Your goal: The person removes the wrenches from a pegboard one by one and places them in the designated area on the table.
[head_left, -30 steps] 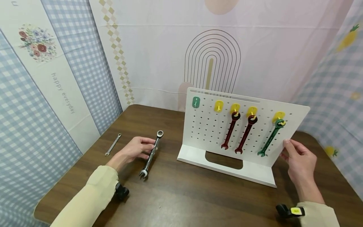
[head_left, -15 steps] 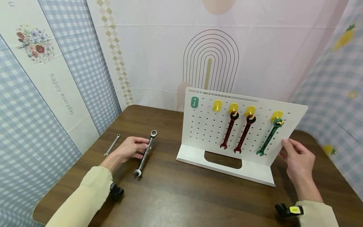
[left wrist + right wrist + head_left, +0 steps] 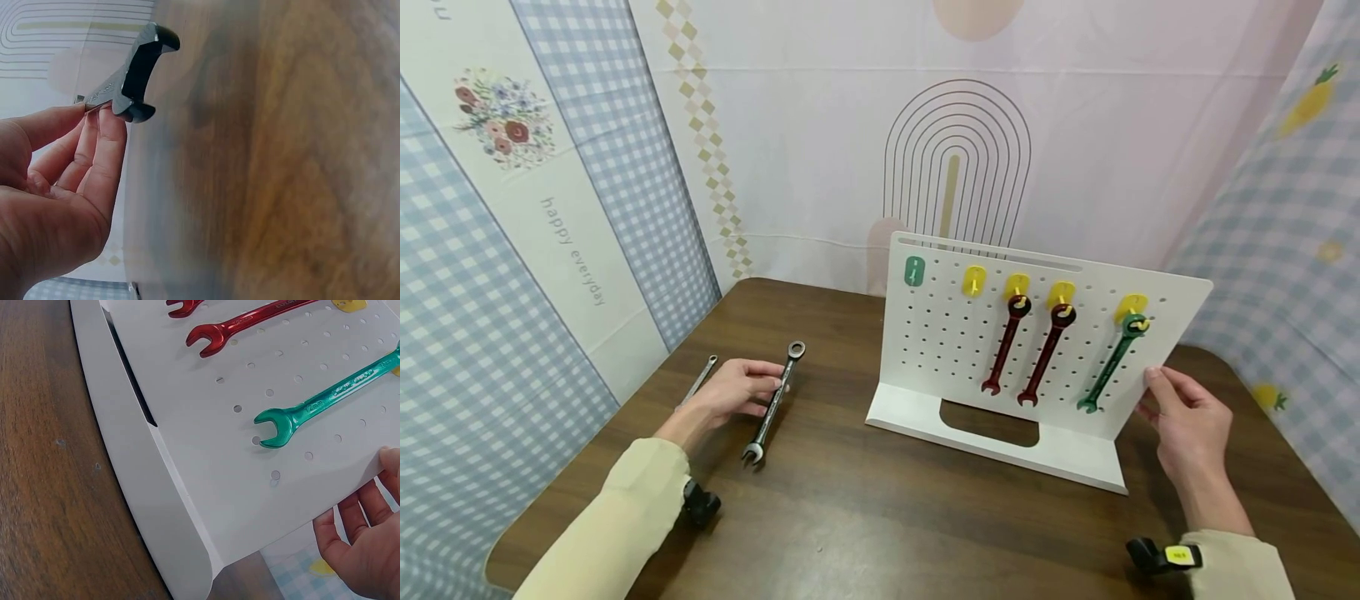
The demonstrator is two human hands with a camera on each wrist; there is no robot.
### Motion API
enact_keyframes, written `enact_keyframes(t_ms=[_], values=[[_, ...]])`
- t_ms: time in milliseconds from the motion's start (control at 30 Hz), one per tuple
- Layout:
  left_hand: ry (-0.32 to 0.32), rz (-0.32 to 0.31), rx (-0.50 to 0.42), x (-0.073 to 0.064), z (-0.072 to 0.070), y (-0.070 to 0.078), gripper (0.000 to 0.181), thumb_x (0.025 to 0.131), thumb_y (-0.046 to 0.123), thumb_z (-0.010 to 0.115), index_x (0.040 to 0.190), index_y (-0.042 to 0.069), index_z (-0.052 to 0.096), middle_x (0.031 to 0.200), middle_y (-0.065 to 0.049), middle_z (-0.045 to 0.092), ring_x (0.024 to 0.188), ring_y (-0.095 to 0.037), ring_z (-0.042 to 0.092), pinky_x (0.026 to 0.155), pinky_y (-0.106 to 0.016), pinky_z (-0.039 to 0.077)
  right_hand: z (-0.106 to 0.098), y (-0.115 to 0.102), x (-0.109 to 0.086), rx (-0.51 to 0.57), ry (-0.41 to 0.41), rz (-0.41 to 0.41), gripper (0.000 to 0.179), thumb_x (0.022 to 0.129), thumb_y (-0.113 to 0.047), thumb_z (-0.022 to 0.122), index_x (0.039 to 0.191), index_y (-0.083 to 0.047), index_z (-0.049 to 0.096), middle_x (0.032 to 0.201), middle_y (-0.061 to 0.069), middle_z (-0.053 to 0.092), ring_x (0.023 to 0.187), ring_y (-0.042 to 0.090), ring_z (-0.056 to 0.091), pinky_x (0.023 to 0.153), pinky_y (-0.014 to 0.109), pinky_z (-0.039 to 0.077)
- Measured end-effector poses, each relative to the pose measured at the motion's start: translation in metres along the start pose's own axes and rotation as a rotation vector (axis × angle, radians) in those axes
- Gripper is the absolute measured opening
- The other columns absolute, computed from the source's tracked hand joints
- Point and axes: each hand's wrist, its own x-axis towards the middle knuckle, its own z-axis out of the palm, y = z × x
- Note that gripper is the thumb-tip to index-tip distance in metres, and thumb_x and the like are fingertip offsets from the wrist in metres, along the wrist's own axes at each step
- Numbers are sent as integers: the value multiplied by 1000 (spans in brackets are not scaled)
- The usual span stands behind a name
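My left hand [image 3: 735,392] pinches a silver combination wrench [image 3: 772,408] by its shaft, ring end up and away, open end toward me; the left wrist view shows that dark open end [image 3: 140,72] close up beyond the fingertips. With thumb in front and fingers behind, my right hand [image 3: 1193,425] grips the right edge of a white pegboard [image 3: 940,333]. On its yellow hooks hang two red wrenches, one nearer the middle [image 3: 1006,346] and one beside it [image 3: 1047,358], plus a green wrench [image 3: 1112,364] at the right. A smaller silver wrench [image 3: 702,377] lies on the table, partly behind my left hand.
A yellow hook [image 3: 974,282] and a green hook [image 3: 914,272] on the board's left side carry nothing. The board's white base [image 3: 910,407] has a cut-out and rests on the brown wooden table [image 3: 850,517]. Printed cloth [image 3: 805,150] hangs behind the table.
My left hand has moved left with the silver wrench, away from the pegboard, and now overlaps the lower part of the smaller wrench. My right hand keeps its grip on the board.
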Motion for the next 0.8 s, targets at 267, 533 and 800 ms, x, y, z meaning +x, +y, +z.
enact_keyframes(t_ms=[267,533,800], values=[[14,8,1,-2,-6,-1,44,93,8,58,133,-6,48,111,-19,67,85,-15,65,68,-33,57,0,-1,0,24,-13,-8,48,74,-31,80,115,-10,70,99,-5,67,79,9,65,56,22,56],[35,4,10,-4,-14,0,44,93,9,58,134,-6,48,112,-19,67,85,-14,65,69,-33,57,0,-2,0,39,-18,-1,45,74,-28,80,114,-10,70,97,-6,68,77,9,66,56,23,56],[55,1,18,-7,-23,1,44,94,10,58,134,-6,48,113,-19,67,83,-12,65,68,-32,57,0,-3,-1,11,6,19,50,72,-32,81,116,-11,70,100,-5,66,79,8,65,58,22,56]])
